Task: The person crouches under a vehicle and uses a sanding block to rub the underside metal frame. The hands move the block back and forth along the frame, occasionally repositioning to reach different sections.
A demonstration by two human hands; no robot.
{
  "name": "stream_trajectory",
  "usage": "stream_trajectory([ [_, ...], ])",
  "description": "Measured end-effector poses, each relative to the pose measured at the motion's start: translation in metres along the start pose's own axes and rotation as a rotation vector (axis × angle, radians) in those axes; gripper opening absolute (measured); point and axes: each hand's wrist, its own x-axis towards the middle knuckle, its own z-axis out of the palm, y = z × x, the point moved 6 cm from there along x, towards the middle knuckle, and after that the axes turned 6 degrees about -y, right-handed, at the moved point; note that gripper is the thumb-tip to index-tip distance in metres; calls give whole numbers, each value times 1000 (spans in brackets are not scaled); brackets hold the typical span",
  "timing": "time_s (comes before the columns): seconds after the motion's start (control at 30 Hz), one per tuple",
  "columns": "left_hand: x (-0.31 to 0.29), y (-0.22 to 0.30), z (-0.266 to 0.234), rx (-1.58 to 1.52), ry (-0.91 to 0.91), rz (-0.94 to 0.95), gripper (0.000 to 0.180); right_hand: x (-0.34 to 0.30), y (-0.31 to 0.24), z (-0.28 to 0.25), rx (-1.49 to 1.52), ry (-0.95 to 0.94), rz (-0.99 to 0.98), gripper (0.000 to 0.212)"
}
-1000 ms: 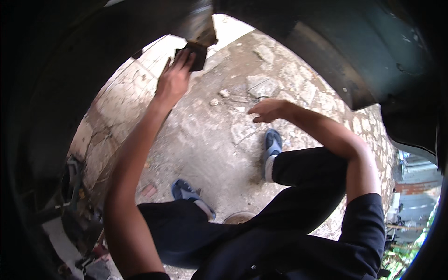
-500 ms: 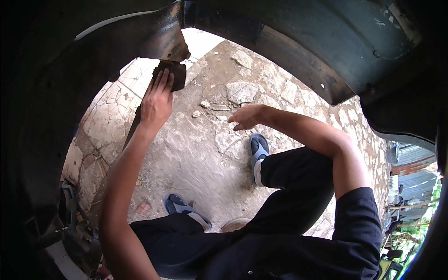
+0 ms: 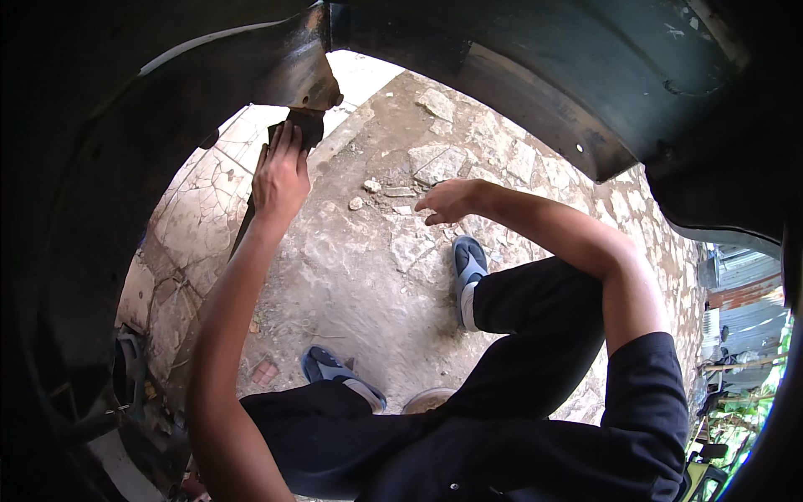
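Left hand [image 3: 280,176] is pressing a small dark pad [image 3: 303,130] flat against the lower edge of the dark curved metal panel [image 3: 301,71] – fingers laid on it, not clenched. Right hand [image 3: 447,201] hangs loose and empty, below that panel – over the stone ground [image 3: 368,276].

- Cracked stone paving [image 3: 393,251], dusty, loose stones [image 3: 368,188] scattered.
- Blue sandals [image 3: 468,259] on ground.
- Green plants [image 3: 744,402] at right edge.
- Corrugated metal wall [image 3: 749,314] far right.

me: black short-sleeve shirt [image 3: 636,402] | black trousers [image 3: 535,301] | blue-grey slip-on sandals, one per foot [image 3: 468,259] [image 3: 322,364] | forearms bare, no gloves | left hand [image 3: 280,176], right hand [image 3: 447,201] bare, no rings or watch visible
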Motion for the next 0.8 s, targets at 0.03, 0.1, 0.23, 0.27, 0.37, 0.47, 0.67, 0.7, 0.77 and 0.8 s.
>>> stream_trajectory([
  [0.03, -3, 6, 2, 53, -10, 52, 43, 0, 2, 1, -3, 5, -11, 52],
  [0.1, -6, 6, 3, 30, -36, 26, 44, 2, 4, 4, -21, 41, -45, 52],
  [0.23, 0, -3, -2, -58, -74, -70, 45, 3, -2, -2, -18, 13, -41, 53],
  [0.27, 1, -1, 2, -13, -43, -12, 45, 0, -1, 0, -7, -4, -22, 53],
  [0.37, -10, 15, -3, -4, 9, 137, 46, -1, -6, -6, 2, -27, -5, 54],
  [0.47, 0, -2, -4, -138, -31, -34, 45, -2, -4, -3, 1, -36, 6, 54],
  [0.67, -7, 8, -4, -24, -1, 83, 43, -1, -5, -5, -24, 24, -28, 53],
  [0.7, -5, 5, -7, -40, -31, 51, 44, 0, -5, -4, -20, 9, -24, 53],
  [0.77, -1, -4, -9, -68, -63, 2, 46, 1, -4, -4, -14, -9, -8, 53],
  [0.8, -3, 0, -8, -42, -37, 63, 45, 2, -4, -5, -17, 7, -18, 52],
])
